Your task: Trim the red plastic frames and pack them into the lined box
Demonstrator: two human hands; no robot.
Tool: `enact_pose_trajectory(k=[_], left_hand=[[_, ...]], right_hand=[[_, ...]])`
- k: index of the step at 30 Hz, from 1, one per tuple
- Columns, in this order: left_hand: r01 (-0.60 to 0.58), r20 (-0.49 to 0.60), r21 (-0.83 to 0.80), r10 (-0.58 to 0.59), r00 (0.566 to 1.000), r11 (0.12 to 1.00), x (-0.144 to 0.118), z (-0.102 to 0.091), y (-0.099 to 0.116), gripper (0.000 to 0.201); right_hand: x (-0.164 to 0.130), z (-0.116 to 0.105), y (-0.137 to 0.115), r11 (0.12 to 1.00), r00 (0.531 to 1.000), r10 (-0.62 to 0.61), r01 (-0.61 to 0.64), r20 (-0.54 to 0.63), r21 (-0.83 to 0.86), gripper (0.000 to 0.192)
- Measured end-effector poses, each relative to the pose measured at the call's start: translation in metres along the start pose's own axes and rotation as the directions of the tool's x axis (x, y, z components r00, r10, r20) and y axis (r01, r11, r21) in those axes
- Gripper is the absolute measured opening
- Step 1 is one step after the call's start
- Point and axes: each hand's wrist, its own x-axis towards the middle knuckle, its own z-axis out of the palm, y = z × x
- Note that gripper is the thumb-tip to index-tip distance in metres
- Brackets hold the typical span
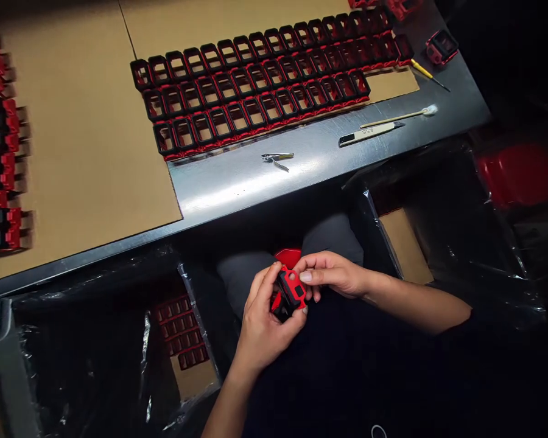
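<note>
Your left hand (265,313) is gripping a red-and-black frame (295,286) over your lap; your right hand (333,277) is pinching its edge. Straight out at twelve, the steel table (228,185) is standing between you and nail clippers (277,157), rows of frames (252,100) lying beyond. A knife (369,134) is lying at one, a lined bin (95,347) sitting at eight.

I see a shiny metal tabletop (237,182) with brown cardboard (95,140) spread over its left part. Near its front edge I make out a small metal clipper (277,157), a pale pen-like tool (372,132) with dark ends and, just beside that, a white-tipped stick (393,118). A yellow-handled tool (421,68) lies farther back. Rightward, I find a blurred red object (520,174) beyond black plastic sheeting (456,225).
</note>
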Motion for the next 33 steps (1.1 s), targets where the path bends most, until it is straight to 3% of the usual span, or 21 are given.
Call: enact_pose_trajectory(k=[3,6,7,8,10,12,13,15,20,22,24,26,28,30,32,33], left_hand=[[0.040,0.013,-0.043,-0.039,0.999,0.998,-0.001,0.001,-0.002,0.079],[0.174,0.026,-0.149,-0.172,0.985,0.973,-0.003,0.001,-0.003,0.080],[0.215,0.048,-0.189,-0.209,0.977,0.958,-0.003,0.000,-0.003,0.076],[0.245,0.073,-0.225,-0.234,0.969,0.943,-0.004,-0.001,-0.003,0.071],[0.257,0.101,-0.275,-0.238,0.966,0.927,-0.004,-0.002,0.000,0.065],[0.211,0.065,-0.277,-0.200,0.978,0.937,-0.004,-0.002,0.003,0.065],[0.173,0.030,-0.260,-0.171,0.985,0.950,-0.003,-0.002,0.004,0.067],[0.093,-0.044,-0.206,-0.104,0.994,0.974,-0.001,-0.002,0.006,0.071],[0.002,-0.094,-0.176,-0.019,0.995,0.984,0.000,0.000,0.005,0.070],[0.005,-0.130,-0.184,-0.029,0.991,0.983,-0.002,0.000,0.002,0.069],[0.020,-0.176,-0.203,-0.056,0.983,0.979,-0.006,0.000,0.000,0.068],[0.014,-0.206,-0.220,-0.061,0.977,0.975,-0.010,0.000,-0.001,0.069],[-0.012,-0.219,-0.202,-0.033,0.975,0.979,-0.013,0.000,0.000,0.069],[-0.054,-0.215,-0.149,0.021,0.976,0.987,-0.013,0.000,0.003,0.071],[-0.092,-0.205,-0.106,0.068,0.976,0.990,-0.012,-0.001,0.006,0.072],[-0.107,-0.205,-0.093,0.087,0.975,0.990,-0.012,-0.001,0.008,0.073]], right_hand=[[0.000,0.001,0.003,1.000,1.000,-0.006,0.006,-0.012,-0.025,0.038],[-0.003,0.003,0.003,0.944,0.969,-0.234,0.208,-0.073,-0.257,0.028],[-0.005,0.003,0.003,0.864,0.924,-0.377,0.323,-0.069,-0.386,0.023],[-0.006,0.002,0.003,0.737,0.850,-0.526,0.438,-0.030,-0.515,0.017],[-0.007,-0.001,0.002,0.386,0.645,-0.750,0.607,0.147,-0.695,0.009],[-0.005,-0.005,0.003,0.065,0.466,-0.814,0.667,0.348,-0.742,0.009],[-0.004,-0.007,0.004,-0.045,0.408,-0.810,0.673,0.422,-0.738,0.010],[0.000,-0.011,0.007,-0.156,0.358,-0.786,0.675,0.505,-0.721,0.014],[0.005,-0.016,0.012,-0.233,0.361,-0.722,0.677,0.590,-0.698,0.020],[0.007,-0.018,0.004,-0.249,0.386,-0.685,0.673,0.618,-0.696,0.017],[0.012,-0.019,-0.017,-0.222,0.420,-0.706,0.632,0.569,-0.742,0.018],[0.023,-0.021,-0.048,-0.164,0.462,-0.787,0.484,0.410,-0.859,0.020],[0.040,-0.024,-0.084,-0.109,0.476,-0.859,0.188,0.188,-0.976,0.026],[0.060,-0.028,-0.114,-0.082,0.530,-0.848,-0.072,0.031,-0.994,0.042],[0.075,-0.033,-0.132,-0.070,0.576,-0.816,-0.202,-0.061,-0.977,0.040],[0.079,-0.035,-0.135,-0.065,0.577,-0.813,-0.215,-0.073,-0.974,0.034]])
